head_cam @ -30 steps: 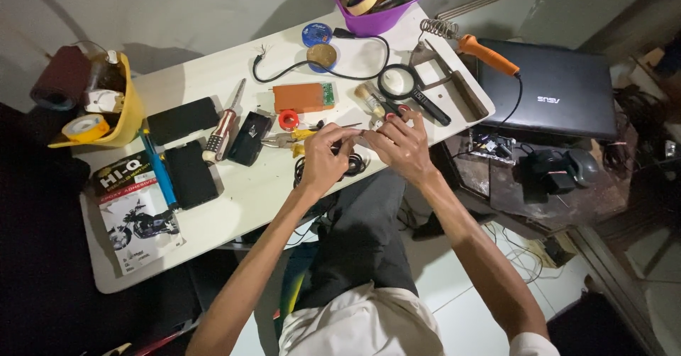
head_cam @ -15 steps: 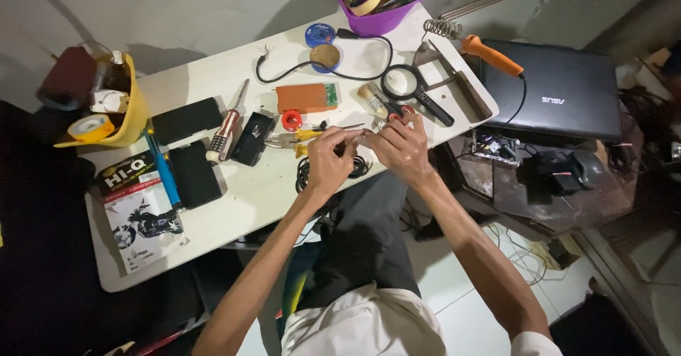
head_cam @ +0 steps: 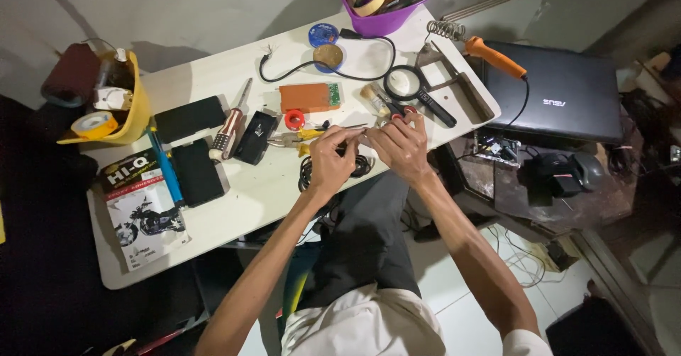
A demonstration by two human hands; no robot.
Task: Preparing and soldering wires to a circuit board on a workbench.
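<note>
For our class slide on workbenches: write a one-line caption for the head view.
Left hand and right hand meet over a white table beside a magnifying glass and screwdriver.

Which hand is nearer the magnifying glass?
Right. The right hand sits just below the magnifying glass; the left hand is farther off, down-left of it.

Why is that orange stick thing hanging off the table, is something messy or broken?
Nothing looks broken or spilled. The orange-handled soldering iron lies across the white table corner, its handle poking past the edge over the closed laptop. Tools lie scattered, and both hands meet over a small part.
</note>
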